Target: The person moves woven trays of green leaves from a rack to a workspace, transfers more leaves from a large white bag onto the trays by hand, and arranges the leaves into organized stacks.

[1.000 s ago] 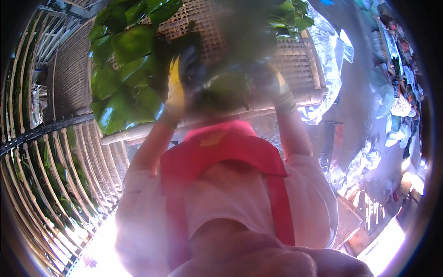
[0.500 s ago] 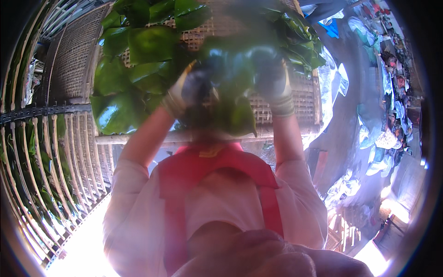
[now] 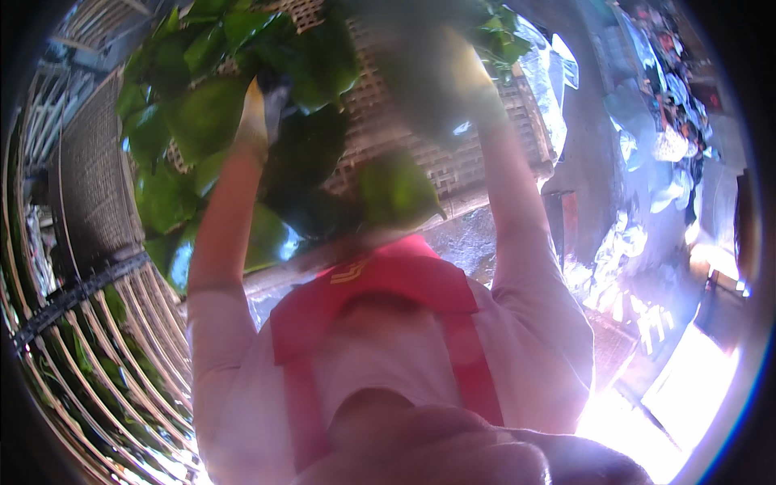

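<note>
Large glossy green leaves (image 3: 202,117) lie overlapping on a woven bamboo tray (image 3: 372,77). My left hand (image 3: 265,105), in a pale glove with a dark palm, is closed at the edge of a broad leaf (image 3: 319,61) on the left part of the tray. Over the right part, my right hand (image 3: 467,77), gloved too, is smeared by motion. A blurred grey-green leaf (image 3: 420,93) covers its fingers, so their grip is hidden. A single rounded leaf (image 3: 396,190) rests by the tray's near edge.
A slatted bamboo rack (image 3: 121,347) stands at the left, with another woven panel (image 3: 93,174) above it. More leaves (image 3: 501,36) sit at the tray's far right corner. Crumpled plastic sheeting (image 3: 554,73) runs along its right side, and piled bags (image 3: 667,153) lie beyond.
My hands have moved apart. The left has shifted left and away from me; the right has gone farther away with a blurred leaf before it. The view has tilted.
</note>
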Action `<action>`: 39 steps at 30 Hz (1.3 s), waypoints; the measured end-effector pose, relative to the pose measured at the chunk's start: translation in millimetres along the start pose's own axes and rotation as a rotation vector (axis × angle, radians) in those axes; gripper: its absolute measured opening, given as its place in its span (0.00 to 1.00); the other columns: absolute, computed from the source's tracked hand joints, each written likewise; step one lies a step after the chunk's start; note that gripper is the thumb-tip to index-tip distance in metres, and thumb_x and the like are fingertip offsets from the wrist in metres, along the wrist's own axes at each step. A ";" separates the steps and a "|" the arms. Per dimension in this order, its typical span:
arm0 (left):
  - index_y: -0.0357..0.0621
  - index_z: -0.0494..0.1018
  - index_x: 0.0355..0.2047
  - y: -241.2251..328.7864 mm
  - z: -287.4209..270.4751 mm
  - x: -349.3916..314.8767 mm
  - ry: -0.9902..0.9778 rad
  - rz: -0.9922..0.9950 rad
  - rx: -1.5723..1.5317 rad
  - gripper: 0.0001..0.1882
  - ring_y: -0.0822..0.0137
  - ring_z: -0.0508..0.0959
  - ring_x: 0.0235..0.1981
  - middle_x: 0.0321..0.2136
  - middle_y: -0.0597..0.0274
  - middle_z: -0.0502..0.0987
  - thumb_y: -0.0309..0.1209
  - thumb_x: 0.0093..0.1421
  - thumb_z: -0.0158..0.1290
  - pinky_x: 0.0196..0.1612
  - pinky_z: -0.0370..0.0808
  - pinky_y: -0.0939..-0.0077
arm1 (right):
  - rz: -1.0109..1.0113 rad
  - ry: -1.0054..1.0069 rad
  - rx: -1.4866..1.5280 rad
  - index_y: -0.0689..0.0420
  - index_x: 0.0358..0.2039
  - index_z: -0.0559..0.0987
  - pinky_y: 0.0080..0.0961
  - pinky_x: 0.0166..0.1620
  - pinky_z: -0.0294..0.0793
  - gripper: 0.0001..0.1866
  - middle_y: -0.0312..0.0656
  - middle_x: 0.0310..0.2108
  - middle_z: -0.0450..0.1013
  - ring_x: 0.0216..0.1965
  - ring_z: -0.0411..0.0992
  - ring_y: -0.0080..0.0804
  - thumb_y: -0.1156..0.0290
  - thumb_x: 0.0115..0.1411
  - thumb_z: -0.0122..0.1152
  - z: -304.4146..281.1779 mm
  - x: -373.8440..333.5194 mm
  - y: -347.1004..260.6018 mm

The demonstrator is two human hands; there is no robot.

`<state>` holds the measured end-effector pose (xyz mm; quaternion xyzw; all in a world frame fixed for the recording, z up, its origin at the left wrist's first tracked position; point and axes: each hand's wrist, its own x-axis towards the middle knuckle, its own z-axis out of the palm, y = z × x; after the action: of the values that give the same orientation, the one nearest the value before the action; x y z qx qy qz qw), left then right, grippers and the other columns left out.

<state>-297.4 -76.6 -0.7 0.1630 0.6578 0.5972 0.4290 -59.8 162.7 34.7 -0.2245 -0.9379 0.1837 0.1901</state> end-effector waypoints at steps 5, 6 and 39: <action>0.46 0.59 0.58 -7.4 33.8 -56.5 -0.039 0.445 -0.011 0.27 0.67 0.71 0.46 0.50 0.62 0.68 0.28 0.59 0.52 0.51 0.68 0.74 | 0.131 -0.394 -0.688 0.58 0.61 0.56 0.43 0.62 0.50 0.35 0.54 0.60 0.55 0.62 0.52 0.50 0.62 0.54 0.51 45.3 -99.7 3.6; 0.46 0.59 0.58 -11.2 49.3 -72.0 -0.039 0.630 0.194 0.27 0.67 0.71 0.46 0.50 0.62 0.68 0.27 0.58 0.53 0.51 0.67 0.74 | 0.194 -0.493 -0.580 0.57 0.61 0.57 0.46 0.62 0.49 0.34 0.51 0.60 0.56 0.63 0.50 0.48 0.62 0.55 0.51 39.9 -98.6 -36.3; 0.39 0.69 0.48 0.1 94.1 -95.6 -0.707 -0.183 -0.138 0.18 0.77 0.71 0.39 0.38 0.70 0.74 0.22 0.55 0.52 0.44 0.69 0.81 | -0.158 0.011 1.279 0.58 0.56 0.64 0.26 0.48 0.70 0.23 0.42 0.50 0.67 0.48 0.68 0.30 0.73 0.59 0.53 -66.1 -144.0 -77.3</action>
<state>-170.7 -85.3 42.4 0.2702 0.4389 0.5061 0.6915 61.1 44.8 85.4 0.0018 -0.6557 0.6910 0.3042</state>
